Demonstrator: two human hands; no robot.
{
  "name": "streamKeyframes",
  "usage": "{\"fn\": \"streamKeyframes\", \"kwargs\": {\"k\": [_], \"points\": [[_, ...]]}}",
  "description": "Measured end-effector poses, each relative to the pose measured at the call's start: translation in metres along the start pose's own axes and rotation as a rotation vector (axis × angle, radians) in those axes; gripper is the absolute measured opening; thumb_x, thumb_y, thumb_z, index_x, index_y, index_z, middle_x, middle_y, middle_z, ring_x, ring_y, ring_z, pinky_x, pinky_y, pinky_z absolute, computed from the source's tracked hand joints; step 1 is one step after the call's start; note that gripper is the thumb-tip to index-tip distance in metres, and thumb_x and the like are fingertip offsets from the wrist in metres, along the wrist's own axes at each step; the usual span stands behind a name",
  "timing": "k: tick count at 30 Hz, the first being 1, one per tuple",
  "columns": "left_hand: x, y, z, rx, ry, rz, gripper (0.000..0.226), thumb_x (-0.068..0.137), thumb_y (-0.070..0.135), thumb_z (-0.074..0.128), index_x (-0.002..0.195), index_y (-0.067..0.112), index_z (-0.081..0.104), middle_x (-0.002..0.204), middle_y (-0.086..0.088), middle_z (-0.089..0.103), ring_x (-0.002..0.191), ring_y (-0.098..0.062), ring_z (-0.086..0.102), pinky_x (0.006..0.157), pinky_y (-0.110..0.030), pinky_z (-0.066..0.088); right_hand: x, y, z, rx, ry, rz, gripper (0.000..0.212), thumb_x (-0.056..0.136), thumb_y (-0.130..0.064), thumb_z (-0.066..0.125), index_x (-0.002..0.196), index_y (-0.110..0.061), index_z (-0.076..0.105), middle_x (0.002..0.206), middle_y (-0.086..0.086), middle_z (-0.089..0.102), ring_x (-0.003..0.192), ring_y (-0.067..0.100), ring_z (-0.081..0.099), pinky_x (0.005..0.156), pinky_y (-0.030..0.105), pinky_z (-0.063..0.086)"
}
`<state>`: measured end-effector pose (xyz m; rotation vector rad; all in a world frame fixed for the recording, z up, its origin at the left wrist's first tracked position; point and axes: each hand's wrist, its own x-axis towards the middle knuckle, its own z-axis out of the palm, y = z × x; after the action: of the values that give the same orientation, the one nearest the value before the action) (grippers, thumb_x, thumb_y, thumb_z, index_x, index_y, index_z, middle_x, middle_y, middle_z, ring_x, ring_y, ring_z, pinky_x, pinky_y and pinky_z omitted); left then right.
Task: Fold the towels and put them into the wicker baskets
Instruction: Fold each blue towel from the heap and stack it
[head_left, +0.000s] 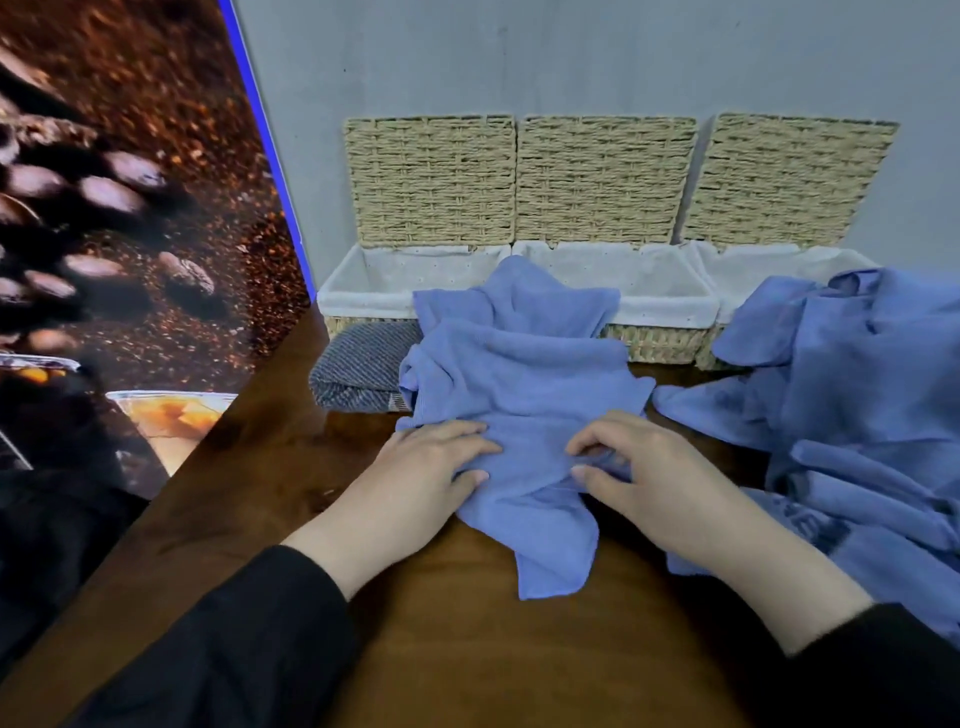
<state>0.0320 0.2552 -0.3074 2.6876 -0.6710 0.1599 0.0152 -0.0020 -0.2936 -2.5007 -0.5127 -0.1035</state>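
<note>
Towel pile cut off by rt edge

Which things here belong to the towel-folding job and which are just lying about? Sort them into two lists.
Part of the job:
blue towel, crumpled, under both hands
left hand, resting flat on it
right hand, pinching a fold
towel pile, at the right
three baskets, lined, lids up

Just lying about:
grey cloth, folded, by the left basket
coffee poster
</note>
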Motion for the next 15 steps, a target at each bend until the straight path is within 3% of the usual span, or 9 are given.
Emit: {"fn": "streamKeyframes", "kwargs": {"k": [2, 4, 6, 8, 9, 10, 12, 15], "points": [[0.003, -0.005, 0.001, 0.068, 0.094, 0.009, 0.036, 0.097, 0.022, 0.062, 0.129, 0.036, 0.061, 0.143, 0.015, 0.048, 0.134, -0.013, 0.044, 0.097, -0.028, 0.026, -0.003, 0.005, -0.003, 0.016, -0.008, -0.008, 0.013, 0.093, -0.024, 0.071, 0.100, -0.032, 0.064, 0.103, -0.020, 0.058, 0.101, -0.004, 0.055, 0.083, 0.010, 0.039], [0.003, -0.002, -0.002, 0.098, 0.196, -0.017, 0.035, 0.084, 0.010, 0.070, 0.112, 0.031, 0.066, 0.119, 0.011, 0.054, 0.113, -0.017, 0.053, 0.082, -0.034, 0.033, -0.007, 0.003, -0.008, 0.058, -0.029, -0.022, 0.017, 0.090, -0.022, 0.074, 0.096, -0.031, 0.061, 0.101, -0.018, 0.057, 0.102, -0.002, 0.055, 0.083, 0.008, 0.037], [0.001, 0.001, -0.005, 0.051, 0.232, 0.028, 0.030, 0.082, 0.003, 0.068, 0.101, 0.027, 0.066, 0.103, 0.013, 0.051, 0.097, -0.013, 0.053, 0.077, -0.035, 0.039, -0.010, 0.003, -0.013, 0.071, -0.075, -0.055, 0.019, 0.087, -0.022, 0.077, 0.094, -0.029, 0.061, 0.100, -0.016, 0.054, 0.101, 0.002, 0.055, 0.085, 0.009, 0.037], [-0.004, 0.004, -0.009, -0.071, 0.188, 0.132, 0.018, 0.088, 0.012, 0.066, 0.098, 0.027, 0.067, 0.096, 0.018, 0.051, 0.087, -0.002, 0.050, 0.079, -0.028, 0.044, -0.009, 0.006, -0.014, 0.007, -0.123, -0.072, 0.017, 0.086, -0.026, 0.079, 0.095, -0.030, 0.064, 0.100, -0.019, 0.053, 0.102, -0.002, 0.053, 0.087, 0.008, 0.034], [-0.006, 0.006, -0.009, -0.121, 0.125, 0.165, 0.010, 0.092, 0.025, 0.065, 0.100, 0.029, 0.067, 0.096, 0.019, 0.053, 0.089, 0.001, 0.051, 0.082, -0.024, 0.043, -0.008, 0.007, -0.012, -0.030, -0.120, -0.070, 0.016, 0.087, -0.028, 0.078, 0.096, -0.031, 0.066, 0.099, -0.020, 0.052, 0.102, -0.005, 0.051, 0.087, 0.007, 0.033], [-0.007, 0.008, -0.009, -0.139, 0.047, 0.160, 0.019, 0.093, 0.043, 0.059, 0.106, 0.034, 0.068, 0.102, 0.022, 0.054, 0.096, 0.002, 0.051, 0.088, -0.022, 0.041, -0.007, 0.008, -0.010, -0.060, -0.111, -0.061, 0.013, 0.088, -0.028, 0.077, 0.095, -0.032, 0.067, 0.098, -0.019, 0.052, 0.101, -0.006, 0.050, 0.086, 0.008, 0.033], [-0.009, 0.008, -0.005, -0.076, -0.070, 0.107, 0.052, 0.087, 0.072, 0.040, 0.123, 0.041, 0.063, 0.118, 0.027, 0.049, 0.114, 0.006, 0.044, 0.100, -0.020, 0.031, -0.005, 0.007, -0.007, -0.098, -0.092, -0.053, 0.014, 0.089, -0.025, 0.075, 0.086, -0.034, 0.065, 0.093, -0.017, 0.054, 0.094, -0.003, 0.051, 0.079, 0.013, 0.035], [-0.007, 0.001, 0.000, 0.009, -0.052, 0.023, 0.067, 0.081, 0.071, 0.029, 0.133, 0.041, 0.058, 0.135, 0.027, 0.046, 0.127, 0.002, 0.040, 0.100, -0.025, 0.029, -0.011, 0.005, -0.016, -0.022, -0.068, 0.005, 0.019, 0.089, -0.021, 0.068, 0.076, -0.030, 0.058, 0.075, -0.011, 0.058, 0.071, 0.005, 0.053, 0.064, 0.020, 0.036]]}}
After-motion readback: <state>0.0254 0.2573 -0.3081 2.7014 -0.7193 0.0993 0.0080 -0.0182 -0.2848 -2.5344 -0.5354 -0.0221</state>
